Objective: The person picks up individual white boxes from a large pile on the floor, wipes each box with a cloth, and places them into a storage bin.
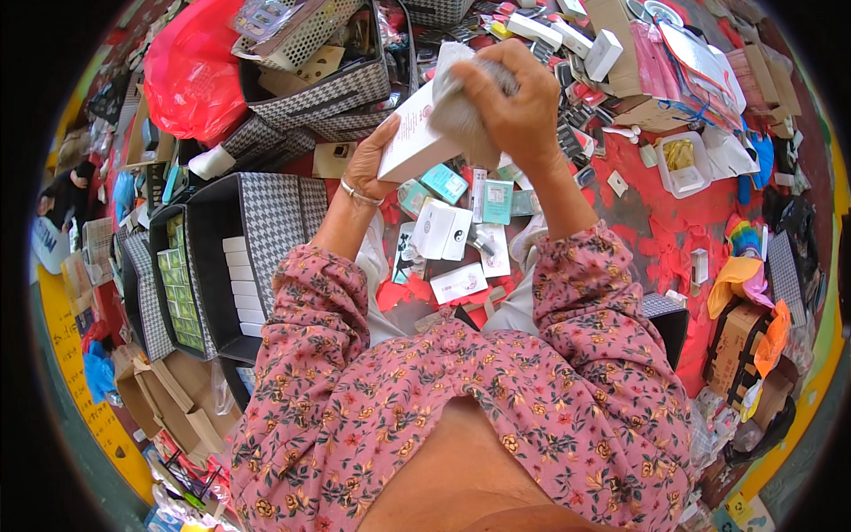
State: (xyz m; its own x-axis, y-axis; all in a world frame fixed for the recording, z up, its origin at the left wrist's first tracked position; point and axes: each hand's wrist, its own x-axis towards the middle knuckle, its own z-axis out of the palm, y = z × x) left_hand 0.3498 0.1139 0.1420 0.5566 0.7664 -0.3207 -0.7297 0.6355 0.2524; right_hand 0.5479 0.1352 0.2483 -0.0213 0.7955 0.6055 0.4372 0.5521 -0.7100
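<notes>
My left hand (370, 161) grips a long white carton (413, 135) from below and holds it up, tilted, in front of me. A crumpled grey cloth (461, 105) is pressed against the carton's upper end by my right hand (514, 102), whose fingers are closed around it. A thin bracelet sits on my left wrist. Below the hands, on the red floor (656, 222), lie several small white and teal boxes (456, 230).
A houndstooth storage box (266, 213) at my left holds a row of white cartons; another beside it holds green packets (182, 293). A red plastic bag (191, 66) and a basket lie top left. Loose boxes, cardboard and wrappers cover the floor at the right.
</notes>
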